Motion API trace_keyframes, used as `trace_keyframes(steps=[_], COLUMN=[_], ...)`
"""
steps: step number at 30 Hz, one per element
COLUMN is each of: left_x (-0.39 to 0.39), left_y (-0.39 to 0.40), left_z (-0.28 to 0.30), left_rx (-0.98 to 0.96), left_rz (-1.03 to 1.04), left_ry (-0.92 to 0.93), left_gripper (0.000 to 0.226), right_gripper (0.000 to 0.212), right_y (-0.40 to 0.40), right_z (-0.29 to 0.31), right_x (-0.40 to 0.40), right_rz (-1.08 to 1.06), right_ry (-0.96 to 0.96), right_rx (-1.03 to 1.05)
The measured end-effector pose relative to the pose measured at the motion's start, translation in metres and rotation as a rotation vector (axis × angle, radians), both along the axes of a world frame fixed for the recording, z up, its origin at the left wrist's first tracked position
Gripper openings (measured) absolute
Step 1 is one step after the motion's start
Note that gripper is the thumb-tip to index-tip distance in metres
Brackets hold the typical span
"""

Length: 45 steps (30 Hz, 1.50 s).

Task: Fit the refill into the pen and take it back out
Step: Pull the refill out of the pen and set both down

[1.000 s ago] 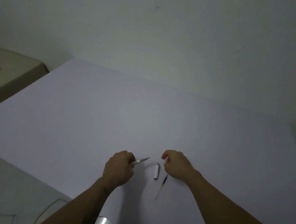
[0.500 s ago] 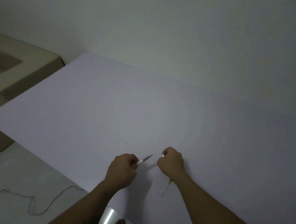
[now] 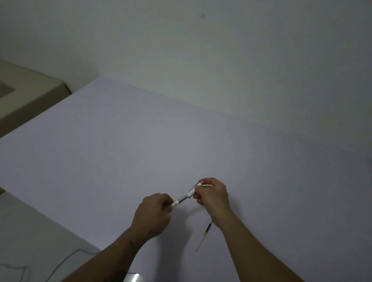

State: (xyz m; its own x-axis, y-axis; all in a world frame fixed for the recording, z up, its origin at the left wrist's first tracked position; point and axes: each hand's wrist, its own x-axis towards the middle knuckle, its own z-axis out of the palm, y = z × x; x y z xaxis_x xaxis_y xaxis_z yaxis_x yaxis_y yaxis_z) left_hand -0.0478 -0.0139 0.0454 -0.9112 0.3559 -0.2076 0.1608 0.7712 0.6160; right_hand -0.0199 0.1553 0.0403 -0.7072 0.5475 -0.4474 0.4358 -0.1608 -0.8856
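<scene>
Two bare forearms reach up from the bottom edge over a pale lilac desk (image 3: 134, 149) in dim light. Nearest the viewer, a thin cable (image 3: 54, 267) trails across the floor at lower left. A little farther in, the refill (image 3: 204, 235) lies loose on the desk, a slim clear tube with a dark and yellow stretch near its upper end, just beside the right forearm and apart from both hands. Beyond it, the left hand (image 3: 152, 217) is curled closed around the front part of the pen (image 3: 180, 201), whose dark tip end points up and to the right. The right hand (image 3: 212, 194) pinches a white pen piece (image 3: 195, 189) between thumb and fingers, its lower end meeting the tip of the part in the left hand; whether the two pieces are joined cannot be told. Past the desk stands a plain grey-white wall (image 3: 211, 52), with a beige box-like shape (image 3: 14, 101) at far left.
</scene>
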Motion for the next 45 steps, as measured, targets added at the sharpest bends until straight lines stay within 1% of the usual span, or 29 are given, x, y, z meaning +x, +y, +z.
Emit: trace_keyframes(steps=[6,12,14,17,20,24,27,36,41,45], left_x=[0.003,-0.006,-0.008,-0.009,-0.004,0.007,0.011,0.016,0.014,0.012], left_y=[0.012,0.022,0.028,0.035,0.036,0.031,0.028,0.033,0.031,0.031], left_z=[0.006,0.023,0.027,0.03,0.025,0.013,0.006,-0.001,-0.002,-0.001], left_rx=[0.041,0.098,0.115,0.141,0.136,0.153,0.178,0.264,0.294,0.318], left_rz=[0.029,0.074,0.079,0.08,0.053,0.017,0.003,-0.024,-0.009,-0.008], left_ry=[0.008,0.063,0.067,0.097,0.112,0.087,0.035,-0.188,-0.224,-0.231], left_gripper=[0.013,0.01,0.008,0.005,0.009,0.015,0.012,0.008,0.009,0.01], right_gripper=[0.014,0.014,0.017,0.02,0.015,0.012,0.013,0.015,0.017,0.026], right_y=[-0.004,-0.001,0.0,0.0,0.003,0.007,0.008,0.011,0.01,0.007], right_z=[0.005,0.018,0.022,0.024,0.023,0.023,0.024,0.027,0.027,0.028], right_x=[0.009,0.002,-0.001,-0.002,0.001,0.007,0.012,0.021,0.025,0.028], right_rz=[0.015,-0.003,-0.03,-0.044,-0.017,-0.015,-0.019,0.14,0.16,0.151], right_ry=[0.026,0.109,0.126,0.115,0.049,-0.045,-0.054,-0.1,-0.09,-0.013], right_rx=[-0.099,-0.103,-0.14,-0.25,-0.264,-0.224,-0.174,0.092,0.142,0.189])
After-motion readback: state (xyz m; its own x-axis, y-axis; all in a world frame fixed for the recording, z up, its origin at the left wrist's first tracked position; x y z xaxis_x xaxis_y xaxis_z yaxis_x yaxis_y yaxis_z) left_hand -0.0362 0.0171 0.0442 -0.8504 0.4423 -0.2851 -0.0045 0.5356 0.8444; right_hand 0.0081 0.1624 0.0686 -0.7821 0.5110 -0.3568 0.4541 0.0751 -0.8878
